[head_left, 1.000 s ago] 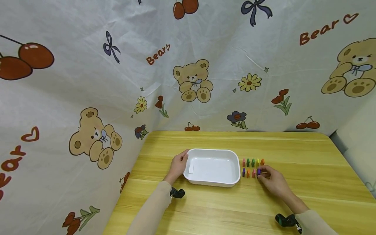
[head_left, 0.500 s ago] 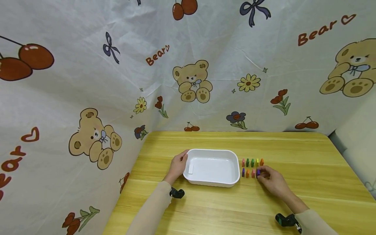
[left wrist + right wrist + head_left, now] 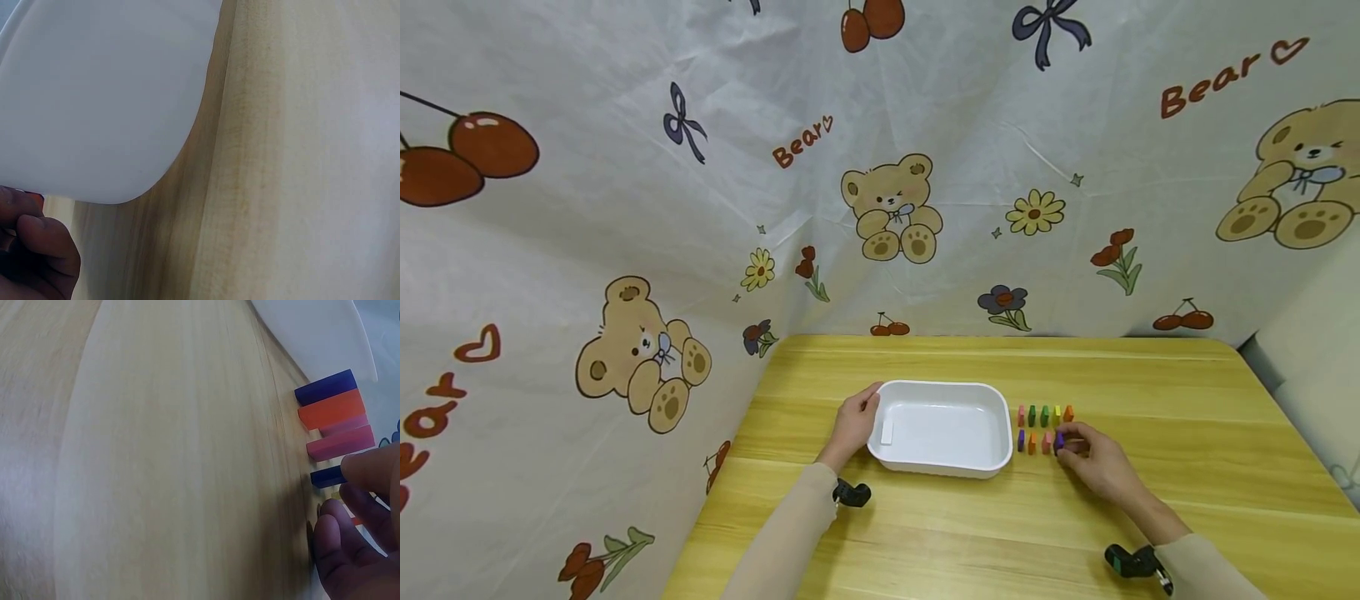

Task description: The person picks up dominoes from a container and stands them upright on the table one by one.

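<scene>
In the head view my left hand (image 3: 853, 425) grips the left end of a white rectangular tray (image 3: 943, 472). Its thumb and curled fingers (image 3: 53, 247) show at the tray's wall in the left wrist view. To the tray's right, my right hand (image 3: 1101, 467) pinches a dark blue-purple block (image 3: 326, 477), upright at the right end of the front row. Left of that block stand a pink block (image 3: 340, 444), an orange block (image 3: 331, 410) and another dark blue block (image 3: 326, 387), the last one close to the tray.
A back row of small upright blocks includes a pink block (image 3: 1021, 415), green ones (image 3: 1045, 416), a yellow block (image 3: 1057, 414) and an orange block (image 3: 1069, 413). A small white rectangle (image 3: 887, 432) shows inside the tray. Bear-printed cloth (image 3: 925, 292) hangs behind the wooden table (image 3: 955, 542).
The view shifts very slightly. Both hands stay where they were, the left at the tray and the right on the blue-purple block.
</scene>
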Available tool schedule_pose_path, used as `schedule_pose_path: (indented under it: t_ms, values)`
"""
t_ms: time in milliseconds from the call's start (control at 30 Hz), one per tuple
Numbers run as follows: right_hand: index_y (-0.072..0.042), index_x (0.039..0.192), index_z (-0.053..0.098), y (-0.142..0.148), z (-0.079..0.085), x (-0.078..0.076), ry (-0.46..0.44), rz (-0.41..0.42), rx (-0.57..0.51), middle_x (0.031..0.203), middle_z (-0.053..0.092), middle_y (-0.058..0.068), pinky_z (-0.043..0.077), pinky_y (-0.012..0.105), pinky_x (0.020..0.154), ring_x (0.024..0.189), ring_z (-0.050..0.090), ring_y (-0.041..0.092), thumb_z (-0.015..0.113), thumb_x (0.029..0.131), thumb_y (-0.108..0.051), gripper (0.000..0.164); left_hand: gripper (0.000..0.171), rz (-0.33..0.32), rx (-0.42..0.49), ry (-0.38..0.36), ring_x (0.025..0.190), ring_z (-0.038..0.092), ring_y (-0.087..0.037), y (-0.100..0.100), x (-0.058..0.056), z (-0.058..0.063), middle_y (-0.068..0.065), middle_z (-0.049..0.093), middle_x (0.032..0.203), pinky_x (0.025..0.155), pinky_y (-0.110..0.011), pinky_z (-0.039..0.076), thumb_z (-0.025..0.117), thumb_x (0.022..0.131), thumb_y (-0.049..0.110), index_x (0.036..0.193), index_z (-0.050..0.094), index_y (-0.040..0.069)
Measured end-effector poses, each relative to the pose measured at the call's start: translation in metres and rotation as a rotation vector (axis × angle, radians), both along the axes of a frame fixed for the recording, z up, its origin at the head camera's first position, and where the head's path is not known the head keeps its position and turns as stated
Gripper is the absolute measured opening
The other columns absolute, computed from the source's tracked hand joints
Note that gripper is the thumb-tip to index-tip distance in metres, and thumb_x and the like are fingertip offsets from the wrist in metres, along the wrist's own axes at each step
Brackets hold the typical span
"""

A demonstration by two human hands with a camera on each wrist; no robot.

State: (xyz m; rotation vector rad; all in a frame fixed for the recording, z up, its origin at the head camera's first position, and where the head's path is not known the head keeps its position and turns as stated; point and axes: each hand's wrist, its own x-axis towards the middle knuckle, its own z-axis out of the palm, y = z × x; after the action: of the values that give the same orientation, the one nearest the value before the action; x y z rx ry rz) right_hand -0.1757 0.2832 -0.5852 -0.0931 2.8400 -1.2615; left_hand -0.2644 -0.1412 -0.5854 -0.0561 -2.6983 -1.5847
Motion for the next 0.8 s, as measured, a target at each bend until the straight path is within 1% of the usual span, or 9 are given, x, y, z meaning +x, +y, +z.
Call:
schedule_pose_path:
  t_ms: [267, 433, 500, 600, 700, 800]
  values:
    - [0.001, 0.134, 0.059, 0.002, 0.008, 0.002, 0.003, 0.0, -0.01, 0.12, 0.069, 0.023, 0.058, 0.04, 0.082, 0.106, 0.068, 0.035, 0.068, 0.098, -0.009, 0.038, 0.04, 0.0, 0.011, -0.013, 0.144, 0.05, -0.027, 0.0, 0.0, 0.002, -0.004, 0.058, 0.151, 0.119, -0.046, 0.044, 0.05, 0.11, 0.032, 0.147, 0.06, 0.022]
    - [0.0, 0.136, 0.059, 0.001, 0.014, 0.005, 0.008, -0.005, -0.02, 0.127, 0.066, 0.024, 0.058, 0.039, 0.082, 0.109, 0.067, 0.038, 0.067, 0.099, -0.01, 0.039, 0.04, -0.005, 0.008, -0.004, 0.144, 0.05, -0.027, 0.0, 0.001, 0.002, -0.005, 0.058, 0.151, 0.119, -0.046, 0.044, 0.05, 0.11, 0.032, 0.148, 0.059, 0.02]
    - [0.0, 0.135, 0.059, 0.001, 0.016, 0.007, 0.028, -0.008, -0.018, 0.128, 0.065, 0.024, 0.059, 0.036, 0.08, 0.109, 0.067, 0.038, 0.068, 0.098, -0.009, 0.039, 0.04, -0.004, 0.008, -0.006, 0.144, 0.05, -0.027, 0.0, 0.0, 0.001, -0.005, 0.058, 0.151, 0.119, -0.046, 0.044, 0.05, 0.11, 0.032, 0.148, 0.059, 0.02]
    - [0.001, 0.133, 0.061, 0.001, 0.019, 0.01, 0.073, -0.01, -0.015, 0.127, 0.066, 0.024, 0.058, 0.029, 0.077, 0.107, 0.067, 0.037, 0.07, 0.097, -0.007, 0.038, 0.04, -0.002, 0.009, -0.011, 0.144, 0.05, -0.027, 0.0, -0.001, 0.0, -0.004, 0.057, 0.152, 0.119, -0.046, 0.043, 0.05, 0.11, 0.032, 0.148, 0.059, 0.02]
    - [0.001, 0.13, 0.063, 0.001, 0.02, 0.012, 0.121, -0.021, -0.02, 0.126, 0.067, 0.021, 0.058, 0.025, 0.077, 0.105, 0.066, 0.034, 0.071, 0.096, -0.007, 0.035, 0.04, -0.005, 0.014, -0.01, 0.145, 0.049, -0.028, 0.0, -0.001, -0.001, -0.005, 0.057, 0.152, 0.119, -0.047, 0.043, 0.05, 0.11, 0.031, 0.148, 0.059, 0.02]
    - [0.0, 0.128, 0.064, 0.001, 0.022, 0.014, 0.145, -0.024, -0.026, 0.124, 0.068, 0.019, 0.058, 0.021, 0.078, 0.102, 0.065, 0.023, 0.071, 0.097, -0.009, 0.033, 0.04, -0.008, 0.015, -0.007, 0.145, 0.049, -0.028, -0.001, -0.001, -0.002, -0.005, 0.057, 0.152, 0.119, -0.047, 0.043, 0.05, 0.11, 0.031, 0.148, 0.059, 0.02]
